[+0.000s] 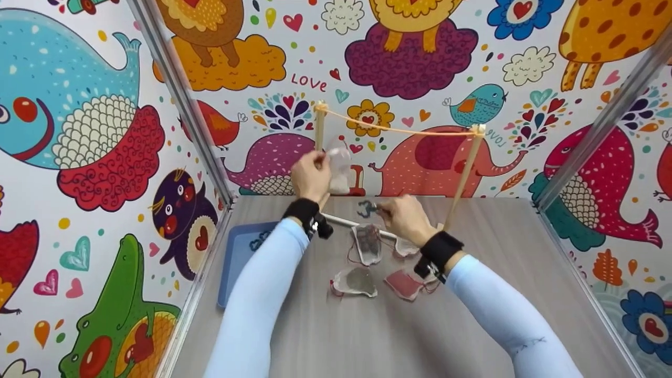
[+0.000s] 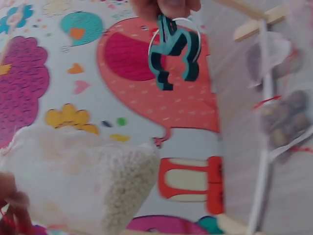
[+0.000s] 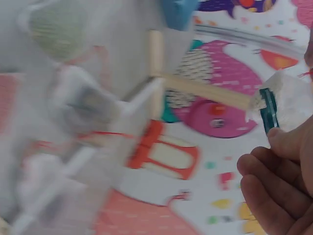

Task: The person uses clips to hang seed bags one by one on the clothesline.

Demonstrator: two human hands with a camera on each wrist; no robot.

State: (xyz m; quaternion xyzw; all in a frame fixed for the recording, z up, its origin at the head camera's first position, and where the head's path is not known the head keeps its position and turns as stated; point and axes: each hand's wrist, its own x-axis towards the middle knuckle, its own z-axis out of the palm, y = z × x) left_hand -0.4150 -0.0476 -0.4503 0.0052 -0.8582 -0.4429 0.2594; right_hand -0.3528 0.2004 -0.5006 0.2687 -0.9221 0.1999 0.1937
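Nearest us, two pale blue sleeves (image 1: 262,299) reach over a grey table (image 1: 325,336); the right one bears a small dark mark we cannot read. Ahead lie small translucent bags: a red-filled bag (image 1: 403,284), a green-filled bag (image 1: 359,282) and, just beyond, a bag of brown lumps (image 1: 368,244); a fourth, pale bag (image 1: 405,247) is partly hidden by the right arm. At left, a blue tray (image 1: 233,262) holds dark teal clips (image 1: 257,243). Beyond the bags, the right hand (image 1: 407,218) pinches a teal clip (image 1: 366,209) between thumb and fingers. The left hand (image 1: 311,176) pinches a white bag (image 1: 340,170) near its top; it hangs in the air, apart from the clip, and we make out white granules in its lower end. Farther off, wooden posts (image 1: 464,173) carry an orange cord (image 1: 394,127). On the back wall we read "LOVE" in red letters (image 1: 308,82); a smaller word below a blue bird (image 1: 479,105) is unclear to us.
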